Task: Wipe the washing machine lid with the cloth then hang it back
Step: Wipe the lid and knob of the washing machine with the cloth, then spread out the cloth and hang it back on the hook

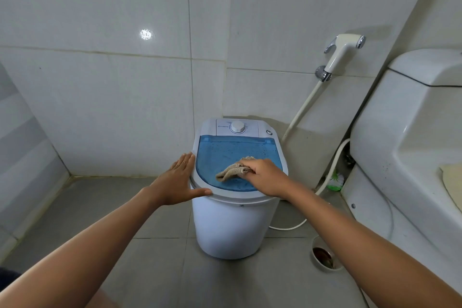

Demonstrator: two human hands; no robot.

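Note:
A small white washing machine stands on the floor against the tiled wall. Its blue translucent lid is closed and lies flat, with a white control panel and dial behind it. A beige knitted cloth rests on the front half of the lid, and my right hand is shut on its right end, pressing it to the lid. My left hand lies flat and open against the machine's white rim on the left, thumb along the front edge.
A white toilet with its cistern fills the right side. A bidet sprayer hangs on the wall with its hose running down behind the machine. A floor drain sits at the right of the machine. Grey floor tiles spread to the left.

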